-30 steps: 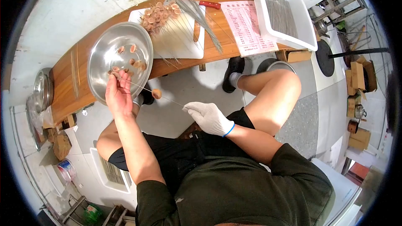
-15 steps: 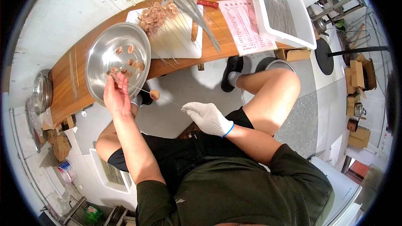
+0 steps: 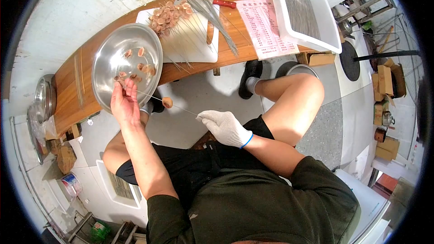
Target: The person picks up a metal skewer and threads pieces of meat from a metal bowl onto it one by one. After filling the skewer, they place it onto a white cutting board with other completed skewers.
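My bare left hand (image 3: 125,107) is palm up at the near rim of a steel bowl (image 3: 106,58), its fingertips pinched on a small brown food piece at the end of a thin metal skewer (image 3: 183,109). Partway along this skewer sits one round, brown-rimmed food piece (image 3: 167,102). My right hand (image 3: 221,126), in a white knitted glove with a blue cuff, grips the skewer's other end above my lap. Several similar loose pieces (image 3: 141,52) lie in the tilted bowl.
A white cutting board (image 3: 194,40) holds a heap of brown pieces (image 3: 169,18) and metal skewers (image 3: 217,22). Behind lies a red-handled knife (image 3: 224,4). A pink printed sheet (image 3: 262,27) lies beside a white bin (image 3: 327,31) of skewers. All rest on a curved wooden table (image 3: 72,90).
Almost nothing differs. The bowl and my left hand have shifted very slightly left; the skewer and my right hand stay in place.
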`<move>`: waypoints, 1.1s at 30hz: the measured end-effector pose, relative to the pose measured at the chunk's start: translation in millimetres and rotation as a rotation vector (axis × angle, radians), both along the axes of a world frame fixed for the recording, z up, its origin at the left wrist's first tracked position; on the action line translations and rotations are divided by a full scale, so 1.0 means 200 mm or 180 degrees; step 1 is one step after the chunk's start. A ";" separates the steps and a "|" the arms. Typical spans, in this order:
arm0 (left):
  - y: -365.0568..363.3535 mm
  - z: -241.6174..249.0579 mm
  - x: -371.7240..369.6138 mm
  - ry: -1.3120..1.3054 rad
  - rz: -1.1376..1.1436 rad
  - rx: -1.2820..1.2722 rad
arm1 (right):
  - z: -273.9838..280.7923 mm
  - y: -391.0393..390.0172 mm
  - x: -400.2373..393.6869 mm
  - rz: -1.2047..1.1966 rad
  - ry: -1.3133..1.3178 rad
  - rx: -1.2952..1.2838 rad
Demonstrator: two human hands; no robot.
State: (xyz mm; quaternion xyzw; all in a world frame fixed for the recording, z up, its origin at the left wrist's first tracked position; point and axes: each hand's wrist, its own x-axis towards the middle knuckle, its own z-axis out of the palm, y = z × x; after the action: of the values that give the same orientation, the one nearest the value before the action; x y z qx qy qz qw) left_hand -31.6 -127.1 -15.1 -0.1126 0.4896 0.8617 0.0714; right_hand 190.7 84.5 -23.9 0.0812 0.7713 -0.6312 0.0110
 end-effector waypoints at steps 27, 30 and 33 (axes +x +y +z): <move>0.00 -0.03 0.01 0.0218 -0.0023 -0.0378 | 0.01 0.00 0.01 0.0002 -0.0025 -0.0007; 0.01 -0.03 0.01 0.0247 -0.0040 -0.0382 | 0.00 -0.01 0.01 -0.0014 -0.0014 -0.0043; 0.01 -0.03 0.01 0.0225 -0.0035 -0.0371 | 0.01 0.00 0.00 -0.0013 -0.0032 -0.0107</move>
State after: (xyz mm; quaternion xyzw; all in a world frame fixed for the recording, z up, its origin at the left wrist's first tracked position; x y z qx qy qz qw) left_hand -29.6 -124.9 -20.7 -0.0833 0.5418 0.8347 0.0521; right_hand 191.7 83.6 -21.4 0.0858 0.7603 -0.6437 0.0150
